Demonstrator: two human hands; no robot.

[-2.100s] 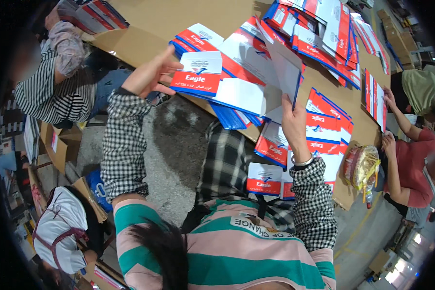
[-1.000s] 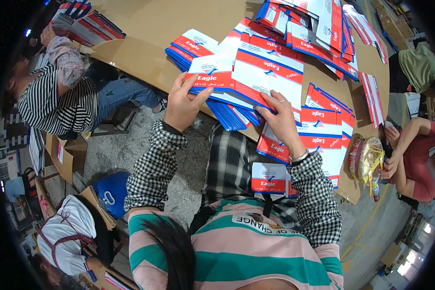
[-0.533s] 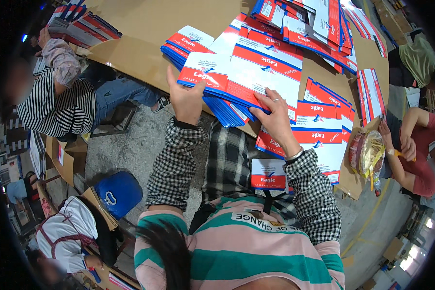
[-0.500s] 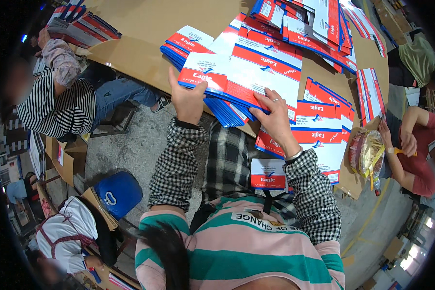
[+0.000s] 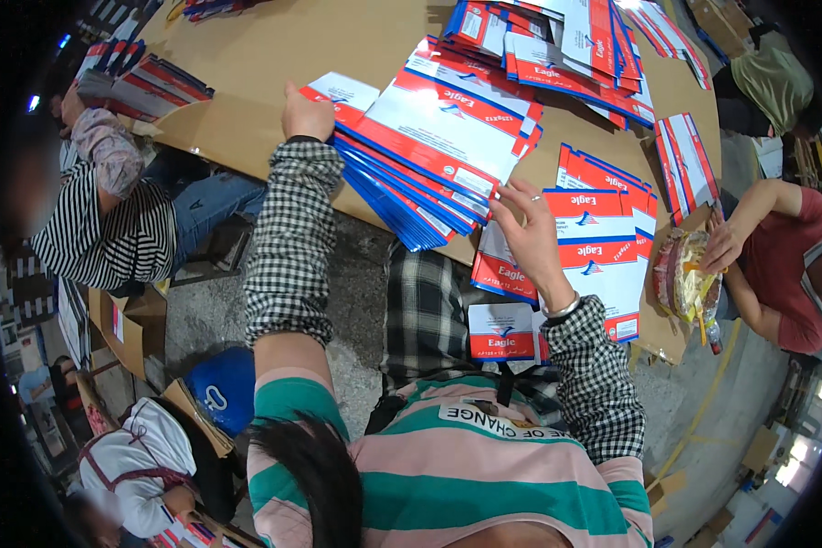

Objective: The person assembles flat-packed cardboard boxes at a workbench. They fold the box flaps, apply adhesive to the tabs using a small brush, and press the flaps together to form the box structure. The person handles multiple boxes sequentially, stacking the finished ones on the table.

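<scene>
A fanned stack of flat printed cartons, white and red with blue edges, lies at the near edge of the table in front of me. At the stack's far left side is my left hand, seen from the back, its fingers mostly hidden. My right hand, with a ring on one finger, has its fingers apart and its fingertips against the stack's near right corner. More flat cartons lie beside that hand, spread toward the right. Close to my lap a single carton shows its front panel.
A large heap of cartons covers the table's far side. A co-worker's hand touches a yellow-wrapped bundle at the right. Another person in stripes sits at the left. A blue stool stands on the floor.
My left hand has moved up and left, off the front carton to the stack's left side. My right hand has slid down and outward to the corner. The top carton now lies on the stack.
</scene>
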